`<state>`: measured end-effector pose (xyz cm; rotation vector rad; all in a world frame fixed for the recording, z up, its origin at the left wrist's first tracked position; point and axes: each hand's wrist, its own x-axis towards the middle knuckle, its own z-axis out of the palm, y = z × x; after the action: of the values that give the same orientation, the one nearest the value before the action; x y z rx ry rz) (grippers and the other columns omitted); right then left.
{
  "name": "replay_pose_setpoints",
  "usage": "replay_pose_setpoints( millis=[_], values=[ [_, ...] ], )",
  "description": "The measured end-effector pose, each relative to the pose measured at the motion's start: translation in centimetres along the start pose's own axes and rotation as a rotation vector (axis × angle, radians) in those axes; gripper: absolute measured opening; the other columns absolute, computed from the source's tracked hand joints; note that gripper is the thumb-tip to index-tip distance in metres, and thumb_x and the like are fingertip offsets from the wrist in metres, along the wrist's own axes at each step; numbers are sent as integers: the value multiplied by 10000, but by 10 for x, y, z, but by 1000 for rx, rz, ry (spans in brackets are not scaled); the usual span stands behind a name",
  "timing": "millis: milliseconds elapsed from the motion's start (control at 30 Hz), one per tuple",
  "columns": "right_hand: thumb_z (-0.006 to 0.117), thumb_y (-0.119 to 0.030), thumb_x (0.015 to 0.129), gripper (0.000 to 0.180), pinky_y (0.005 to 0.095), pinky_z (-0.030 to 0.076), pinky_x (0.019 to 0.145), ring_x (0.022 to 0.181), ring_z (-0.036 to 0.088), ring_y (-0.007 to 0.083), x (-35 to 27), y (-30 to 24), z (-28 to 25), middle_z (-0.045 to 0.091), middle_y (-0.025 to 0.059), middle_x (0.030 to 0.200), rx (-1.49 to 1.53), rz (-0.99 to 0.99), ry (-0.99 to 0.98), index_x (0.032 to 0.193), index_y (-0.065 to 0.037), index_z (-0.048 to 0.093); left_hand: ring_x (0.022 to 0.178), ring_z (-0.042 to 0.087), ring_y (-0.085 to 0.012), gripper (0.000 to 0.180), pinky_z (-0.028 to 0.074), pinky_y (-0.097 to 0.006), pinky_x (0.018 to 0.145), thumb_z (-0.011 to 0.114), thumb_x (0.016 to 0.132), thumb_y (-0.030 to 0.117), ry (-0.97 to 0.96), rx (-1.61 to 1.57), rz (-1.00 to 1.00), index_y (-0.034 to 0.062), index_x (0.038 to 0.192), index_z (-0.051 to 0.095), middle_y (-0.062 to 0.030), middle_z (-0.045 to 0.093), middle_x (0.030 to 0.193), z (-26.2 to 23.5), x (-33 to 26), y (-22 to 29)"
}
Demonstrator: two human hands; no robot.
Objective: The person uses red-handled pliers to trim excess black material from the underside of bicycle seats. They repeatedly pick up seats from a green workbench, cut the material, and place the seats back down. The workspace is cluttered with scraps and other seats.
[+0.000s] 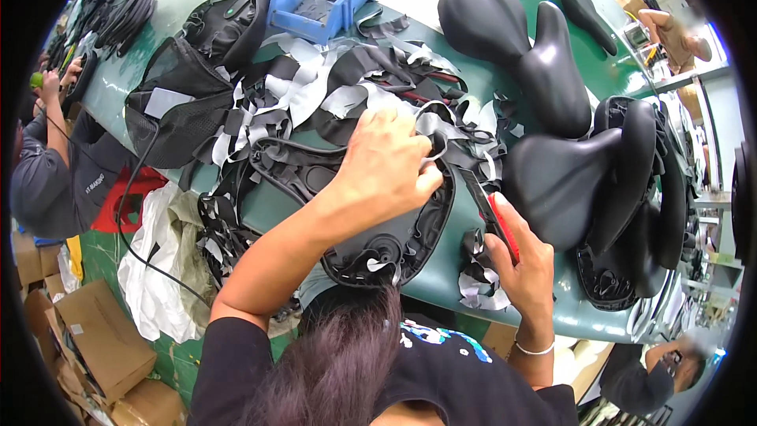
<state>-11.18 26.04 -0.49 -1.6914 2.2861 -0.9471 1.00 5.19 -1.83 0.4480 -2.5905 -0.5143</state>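
Observation:
An upside-down black bicycle saddle [380,251] lies in front of me, its hollow underside and rim facing up. My left hand [385,159] is closed over its far right side, pinching a thin strip of cover material [438,147] at the rim. My forearm and hand hide part of the saddle. My right hand [522,256] grips a red utility knife [505,227], its blade out and pointing up and left, beside the saddle's right rim. Beneath that hand, trimmed scraps [481,276] hang over the table edge.
Black and grey offcuts [303,87] pile up beyond the saddle. A blue bin [335,28] with scraps stands behind them. Finished-looking black saddles [556,181] crowd the right. A black cable [130,241] hangs at the left. Other people [59,166] work at the left and right.

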Motion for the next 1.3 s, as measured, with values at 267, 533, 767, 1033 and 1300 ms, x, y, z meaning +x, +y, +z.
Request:
replay_pose_setpoints(
  millis=[267,533,767,1033,1300],
  values=[
    [680,-190,822,566,351,381,415,460,513,213,-7,-20,9,496,43,604,-400,46,-152,1359,-181,500,584,425,-72,123,328,-260,519,608,780,131,-154,-1063,-641,51,696,565,33,446,597,-24,14,3],
    [635,-176,852,585,390,407,421,451,557,285,1,-45,16,578,113,630,-447,211,-198,1396,-118,427,784,547,-121,132,437,-294,733,593,868,161,33,-1572,-207,48,801,605,-33,602,872,2,11,-8],
    [632,-163,838,480,394,430,510,574,606,317,-2,-51,-1,664,143,774,-311,241,-259,1309,-150,538,1020,521,-192,244,398,-387,946,602,904,255,78,-1813,37,39,858,705,-68,625,1163,-11,6,-10],
    [608,-218,862,426,405,382,450,462,541,281,24,-30,-15,544,83,608,-506,51,-201,1284,-228,554,824,510,-245,151,353,-398,776,722,582,103,155,99,240,71,677,609,-59,554,709,-4,7,-5],
    [634,-263,830,439,407,384,486,488,547,294,12,-42,-28,534,98,564,-593,52,-268,1267,-257,588,868,485,-132,345,413,-319,805,579,909,324,242,-1062,-656,2,923,703,-33,611,819,-17,5,-46]
  ],
)
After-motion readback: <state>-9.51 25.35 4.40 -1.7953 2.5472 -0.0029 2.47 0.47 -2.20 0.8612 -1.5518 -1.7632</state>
